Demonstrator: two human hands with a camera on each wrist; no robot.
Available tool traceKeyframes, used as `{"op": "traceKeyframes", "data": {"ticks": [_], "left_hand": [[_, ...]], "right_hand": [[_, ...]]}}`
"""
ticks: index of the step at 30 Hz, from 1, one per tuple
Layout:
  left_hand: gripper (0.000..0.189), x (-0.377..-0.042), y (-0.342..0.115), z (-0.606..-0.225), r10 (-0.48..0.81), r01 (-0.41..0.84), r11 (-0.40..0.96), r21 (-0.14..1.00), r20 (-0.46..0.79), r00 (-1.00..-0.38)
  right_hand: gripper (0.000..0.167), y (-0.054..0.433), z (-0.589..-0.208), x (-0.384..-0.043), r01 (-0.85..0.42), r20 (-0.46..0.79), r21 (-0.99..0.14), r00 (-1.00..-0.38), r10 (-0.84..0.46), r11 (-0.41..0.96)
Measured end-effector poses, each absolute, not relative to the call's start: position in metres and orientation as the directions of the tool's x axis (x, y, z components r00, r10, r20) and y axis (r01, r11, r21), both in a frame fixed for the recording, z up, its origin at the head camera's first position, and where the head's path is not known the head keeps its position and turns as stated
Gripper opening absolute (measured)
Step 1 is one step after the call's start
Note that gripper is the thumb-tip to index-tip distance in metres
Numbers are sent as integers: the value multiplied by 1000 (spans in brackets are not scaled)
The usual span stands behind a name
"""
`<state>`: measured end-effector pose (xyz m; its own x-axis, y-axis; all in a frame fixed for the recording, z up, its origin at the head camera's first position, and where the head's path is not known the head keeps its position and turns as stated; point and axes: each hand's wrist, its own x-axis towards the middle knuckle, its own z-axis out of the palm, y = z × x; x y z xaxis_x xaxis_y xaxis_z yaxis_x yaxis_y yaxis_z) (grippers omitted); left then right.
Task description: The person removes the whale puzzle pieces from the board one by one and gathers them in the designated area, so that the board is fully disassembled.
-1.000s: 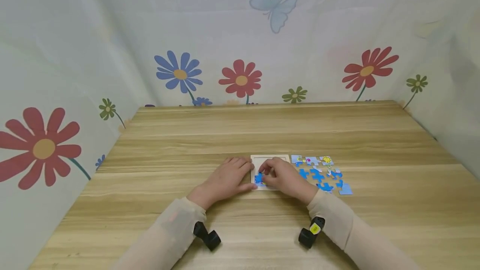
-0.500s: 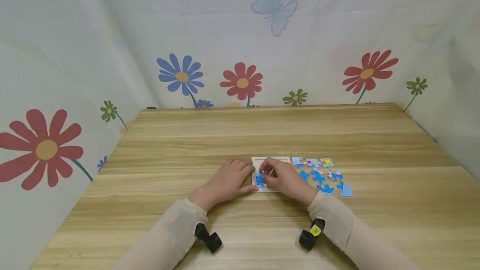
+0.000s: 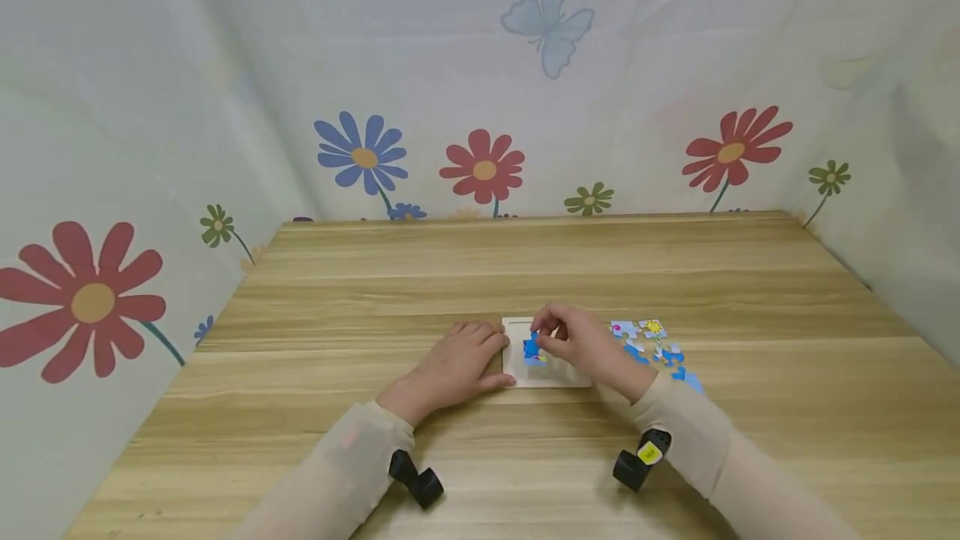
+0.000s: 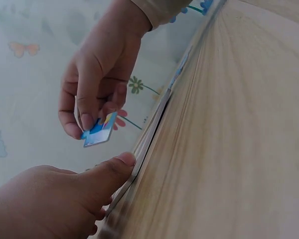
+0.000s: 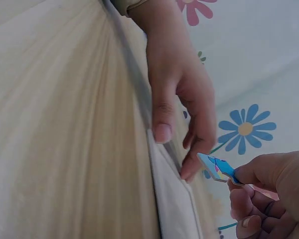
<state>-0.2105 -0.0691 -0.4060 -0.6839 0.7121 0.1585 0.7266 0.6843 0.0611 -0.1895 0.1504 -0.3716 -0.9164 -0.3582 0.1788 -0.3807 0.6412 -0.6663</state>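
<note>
My right hand (image 3: 592, 348) pinches a blue puzzle piece (image 3: 533, 349) between thumb and fingers, held up above the pale wooden puzzle frame (image 3: 555, 382). Both wrist views show this piece (image 4: 100, 133) tilted in the air, printed light blue with a darker blue shape and a touch of yellow. The frame's inside is pale and bare where it shows. My left hand (image 3: 453, 365) rests against the frame's left side, its thumb near the front corner and its fingers toward the back one. In the right wrist view the left thumb (image 5: 163, 132) touches the frame's edge.
Several loose blue puzzle pieces (image 3: 652, 328) lie on the wooden table (image 3: 420, 273) just right of the frame, some hidden behind the right hand. A white curtain (image 3: 420, 48) printed with flowers stands behind the table and at both sides.
My right hand has lifted the blue piece up out of the frame's near left corner and moved slightly right. My left hand stays at the frame's left side.
</note>
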Motion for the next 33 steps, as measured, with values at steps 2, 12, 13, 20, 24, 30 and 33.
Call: {"op": "traceKeyframes", "data": {"ticks": [2,12,13,20,24,30,33], "left_hand": [[58,-210,-69,-406,712,727,684,62,162,-683],[59,-210,-70,-408,710,725,686,61,161,-685],[59,-210,-70,-408,710,725,686,59,161,-685],[57,-210,-70,-407,719,737,674,43,190,-668],[57,-209,-71,-407,718,736,675,40,190,-669],[58,-209,-71,-408,720,739,673,34,197,-665],[58,-209,-71,-408,722,741,671,27,204,-661]], "right_hand": [[7,154,-366,-189,-375,169,-673,-917,-360,638],[7,170,-351,-188,-344,110,-680,-921,-373,647],[7,171,-351,-188,-346,108,-681,-919,-378,645],[5,184,-350,-186,-343,91,-703,-912,-400,623],[4,191,-352,-184,-348,87,-699,-908,-409,625],[4,202,-354,-180,-372,90,-669,-900,-426,644],[4,208,-357,-179,-373,87,-670,-899,-430,642]]}}
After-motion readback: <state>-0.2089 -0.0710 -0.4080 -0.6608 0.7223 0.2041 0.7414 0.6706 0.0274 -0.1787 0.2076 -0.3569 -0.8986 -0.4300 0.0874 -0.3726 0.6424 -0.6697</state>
